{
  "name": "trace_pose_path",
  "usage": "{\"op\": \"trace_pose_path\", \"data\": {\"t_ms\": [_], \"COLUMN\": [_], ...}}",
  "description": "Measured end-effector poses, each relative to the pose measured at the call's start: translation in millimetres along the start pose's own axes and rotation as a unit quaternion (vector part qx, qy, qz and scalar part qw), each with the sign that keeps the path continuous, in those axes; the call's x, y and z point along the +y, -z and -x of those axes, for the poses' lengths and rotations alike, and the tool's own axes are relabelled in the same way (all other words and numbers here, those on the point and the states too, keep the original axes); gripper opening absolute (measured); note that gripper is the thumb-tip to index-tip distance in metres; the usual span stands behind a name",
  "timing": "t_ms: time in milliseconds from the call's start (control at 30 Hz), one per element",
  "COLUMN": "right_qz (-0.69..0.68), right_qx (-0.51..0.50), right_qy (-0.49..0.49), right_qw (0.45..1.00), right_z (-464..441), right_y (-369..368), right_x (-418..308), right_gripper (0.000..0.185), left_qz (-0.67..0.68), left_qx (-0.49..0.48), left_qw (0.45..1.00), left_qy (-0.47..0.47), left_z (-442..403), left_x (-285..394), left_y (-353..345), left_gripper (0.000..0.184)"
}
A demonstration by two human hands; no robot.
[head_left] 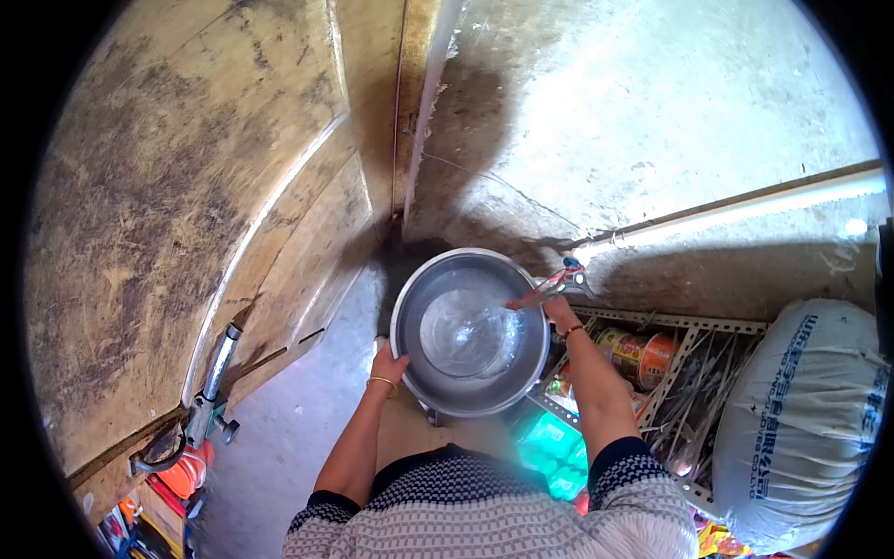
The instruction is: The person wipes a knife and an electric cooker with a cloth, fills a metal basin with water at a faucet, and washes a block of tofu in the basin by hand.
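A round metal basin [430, 380] with clear water in it sits in front of my body, below a wall tap [575, 278]. From the tap a short spout or hose with red on it reaches over the basin's right side, and the water there is rippled. My left hand [388, 363] grips the basin's left rim, with a bangle on the wrist. On the right, my right hand [559, 315] is at the basin's rim just under the tap; its fingers are mostly hidden and what they hold cannot be made out.
A metal rack [684, 352] with packaged tubs [655, 361] stands at the right, beside a large stuffed white sack [792, 429]. Green bottles [551, 443] lie below it. A wooden panel [158, 205] fills the left, with a metal pole [221, 363] near its base.
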State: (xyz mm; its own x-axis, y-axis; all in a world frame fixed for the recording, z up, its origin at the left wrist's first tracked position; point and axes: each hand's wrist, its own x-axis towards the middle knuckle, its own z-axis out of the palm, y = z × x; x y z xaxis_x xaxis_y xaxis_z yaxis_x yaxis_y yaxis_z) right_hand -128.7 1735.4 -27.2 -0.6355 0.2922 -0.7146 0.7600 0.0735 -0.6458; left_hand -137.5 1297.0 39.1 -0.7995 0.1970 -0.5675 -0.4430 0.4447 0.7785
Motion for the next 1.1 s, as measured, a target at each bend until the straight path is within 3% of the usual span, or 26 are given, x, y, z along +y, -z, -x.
{"op": "trace_pose_path", "data": {"t_ms": [700, 767, 900, 967, 1100], "right_qz": [-0.035, -0.046, -0.02, -0.008, 0.009], "right_qx": [-0.005, 0.0, -0.003, -0.004, -0.015], "right_qy": [-0.009, -0.008, -0.01, -0.011, -0.012], "right_qw": [0.999, 0.999, 1.0, 1.0, 1.0], "right_z": [10.6, 14.7, 10.6, 10.0, 9.5], "right_y": [-2.3, -2.5, 4.2, 8.2, 11.3], "right_x": [-5.5, -8.3, -1.1, 1.5, 2.7], "right_gripper": [0.034, 0.034, 0.035, 0.035, 0.035], "left_qz": [-0.005, -0.02, -0.002, -0.008, -0.014], "left_qx": [0.013, 0.03, 0.014, 0.013, 0.016], "left_qw": [1.0, 0.998, 1.0, 0.999, 0.999], "left_qy": [-0.005, -0.044, -0.004, -0.049, -0.034], "left_z": [-4.6, -7.9, -1.1, -7.2, -5.3], "left_x": [-12.2, -22.1, -7.6, -20.2, -16.1], "left_y": [-4.5, -7.6, -5.0, -8.3, -7.6], "left_gripper": [0.04, 0.039, 0.038, 0.038, 0.04]}}
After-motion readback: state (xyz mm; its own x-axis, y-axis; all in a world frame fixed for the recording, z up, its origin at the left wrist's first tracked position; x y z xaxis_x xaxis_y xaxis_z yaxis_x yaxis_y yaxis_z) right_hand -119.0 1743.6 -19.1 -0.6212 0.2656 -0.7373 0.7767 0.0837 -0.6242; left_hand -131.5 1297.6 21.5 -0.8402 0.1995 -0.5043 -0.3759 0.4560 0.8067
